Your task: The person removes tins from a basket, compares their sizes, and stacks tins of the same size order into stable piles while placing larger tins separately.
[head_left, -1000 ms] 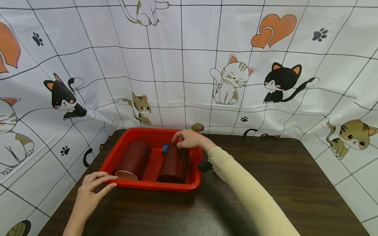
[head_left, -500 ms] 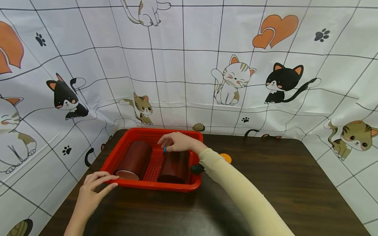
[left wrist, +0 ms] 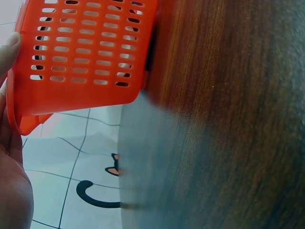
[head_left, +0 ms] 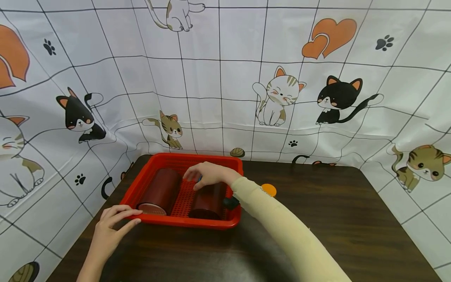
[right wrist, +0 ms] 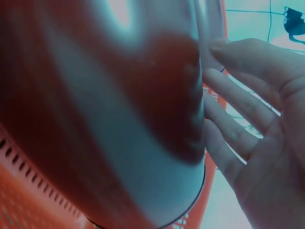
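Observation:
A red plastic basket (head_left: pixel 183 221) holds two dark brown cylinders, both lying on their sides. My left hand (head_left: pixel 109 227) grips the basket's near left corner, thumb and fingers at the rim. The left cylinder (head_left: pixel 161 190) has a paler round end facing me. Over the far end of the right cylinder (head_left: pixel 208 201) is my right hand (head_left: pixel 208 174), fingers spread loosely and pointing down. A small blue piece (head_left: pixel 200 178) shows between its thumb and fingers, mostly hidden. In the right wrist view, the fingertips (right wrist: pixel 209 76) pass behind the cylinder's edge, with thumb and fingers apart.
A round orange disc (head_left: pixel 269 190) lies on the dark wooden table (head_left: pixel 317 219) right of the basket, beside my sleeve (head_left: pixel 278 215). A white curtain (head_left: pixel 236 94) with cat prints stands behind and along the sides.
My right hand has moved left and slightly nearer over the right cylinder, covering more of the blue piece. The orange disc has come into view beside the sleeve. The left hand stays put.

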`<state>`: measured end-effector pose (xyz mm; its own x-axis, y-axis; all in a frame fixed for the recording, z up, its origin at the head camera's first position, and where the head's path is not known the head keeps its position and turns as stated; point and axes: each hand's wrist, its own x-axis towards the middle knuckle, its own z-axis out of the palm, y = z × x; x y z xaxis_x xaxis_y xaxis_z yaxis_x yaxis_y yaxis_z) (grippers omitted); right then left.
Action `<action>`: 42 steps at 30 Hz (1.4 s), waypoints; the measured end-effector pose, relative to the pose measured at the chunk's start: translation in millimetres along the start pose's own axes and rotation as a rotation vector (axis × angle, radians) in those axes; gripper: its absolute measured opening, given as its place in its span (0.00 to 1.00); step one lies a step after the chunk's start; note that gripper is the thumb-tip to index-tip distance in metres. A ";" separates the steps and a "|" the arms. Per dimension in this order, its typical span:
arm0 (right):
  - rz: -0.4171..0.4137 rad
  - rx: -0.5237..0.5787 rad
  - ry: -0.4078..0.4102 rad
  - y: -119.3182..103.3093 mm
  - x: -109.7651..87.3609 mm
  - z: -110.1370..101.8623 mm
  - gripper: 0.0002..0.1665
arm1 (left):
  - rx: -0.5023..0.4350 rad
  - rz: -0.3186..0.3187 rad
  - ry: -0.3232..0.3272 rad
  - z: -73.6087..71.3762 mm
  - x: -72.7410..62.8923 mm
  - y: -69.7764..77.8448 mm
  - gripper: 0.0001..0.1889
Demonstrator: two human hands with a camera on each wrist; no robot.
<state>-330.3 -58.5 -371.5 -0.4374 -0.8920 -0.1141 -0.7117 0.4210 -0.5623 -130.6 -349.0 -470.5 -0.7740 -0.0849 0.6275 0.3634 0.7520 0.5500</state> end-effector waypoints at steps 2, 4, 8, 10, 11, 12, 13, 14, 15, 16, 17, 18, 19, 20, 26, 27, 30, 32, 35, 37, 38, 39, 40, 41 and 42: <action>0.022 -0.011 -0.013 2.3 -2.1 -1.3 0.28 | -0.001 0.000 0.000 0.1 -0.2 -0.1 0.21; 0.042 -0.018 -0.031 4.7 -4.6 -3.3 0.28 | 0.001 0.003 0.001 0.2 -0.3 0.0 0.21; 0.062 -0.054 -0.077 6.2 -10.3 -8.7 0.30 | 0.001 0.003 0.006 0.0 -0.6 0.1 0.21; 0.065 -0.065 -0.096 6.1 -12.3 -11.8 0.30 | -0.001 0.004 0.007 0.0 -0.4 0.0 0.21; 0.066 -0.073 -0.103 6.0 -13.0 -13.3 0.30 | -0.004 0.002 0.007 0.0 -0.3 0.0 0.21; 0.067 -0.079 -0.109 6.1 -13.6 -14.7 0.31 | -0.006 0.002 0.007 0.1 -0.1 0.0 0.21; 0.068 -0.083 -0.114 6.5 -14.0 -15.9 0.31 | -0.008 0.002 0.005 0.2 0.2 0.0 0.21; 0.069 -0.085 -0.119 6.9 -14.4 -17.0 0.31 | -0.008 0.005 0.004 0.4 0.4 0.0 0.21; 0.070 -0.085 -0.125 7.4 -14.7 -18.1 0.32 | -0.009 0.006 0.003 0.6 0.5 0.0 0.21; 0.071 -0.085 -0.129 8.0 -14.9 -18.9 0.32 | -0.011 0.009 0.002 0.8 0.5 0.1 0.21; 0.072 -0.082 -0.134 8.9 -14.9 -19.6 0.32 | -0.010 0.010 0.003 0.8 0.4 -0.1 0.21; 0.072 -0.078 -0.138 9.5 -15.2 -20.4 0.33 | -0.009 0.011 0.005 0.7 0.4 -0.2 0.21; 0.073 -0.074 -0.141 10.2 -15.5 -21.2 0.33 | -0.009 0.012 0.005 0.6 0.4 -0.2 0.21; 0.074 -0.066 -0.144 10.4 -15.9 -22.2 0.33 | -0.009 0.012 0.006 0.5 0.4 -0.4 0.21; 0.082 -0.001 -0.169 10.9 -16.4 -27.4 0.34 | -0.011 0.008 0.002 0.2 1.0 -0.8 0.21; 0.082 0.002 -0.172 10.7 -15.9 -28.2 0.34 | -0.011 0.007 0.001 0.2 1.1 -0.9 0.22; 0.084 0.003 -0.174 9.8 -12.9 -30.4 0.33 | -0.004 0.008 0.000 -0.2 1.2 -0.9 0.21; 0.086 -0.002 -0.172 8.9 -10.5 -31.6 0.33 | -0.003 0.007 -0.003 -0.5 1.2 -0.8 0.21; 0.091 -0.008 -0.173 6.8 -5.9 -33.3 0.32 | -0.002 0.007 -0.005 -0.8 1.1 -0.7 0.21; 0.095 -0.015 -0.168 6.3 -2.1 -33.9 0.33 | -0.003 0.006 -0.008 -1.2 1.3 -0.6 0.21; 0.096 -0.014 -0.165 6.2 -0.1 -34.2 0.33 | -0.002 0.005 -0.008 -1.2 1.3 -0.6 0.21; 0.098 -0.012 -0.160 6.4 2.1 -34.5 0.33 | -0.002 0.005 -0.008 -1.2 1.4 -0.5 0.21; 0.100 -0.011 -0.155 6.7 4.5 -34.8 0.33 | -0.003 0.005 -0.008 -1.3 1.4 -0.3 0.21; 0.100 -0.003 -0.150 7.5 7.3 -35.1 0.34 | -0.004 0.005 -0.008 -1.2 1.6 0.0 0.21; 0.103 0.007 -0.147 8.4 10.1 -35.4 0.34 | -0.006 0.010 -0.007 -0.8 1.5 -0.2 0.21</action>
<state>-360.2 -58.1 -348.4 -0.4219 -0.8590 -0.2898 -0.6636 0.5104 -0.5469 -131.4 -349.8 -469.2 -0.7735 -0.0728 0.6296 0.3747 0.7486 0.5469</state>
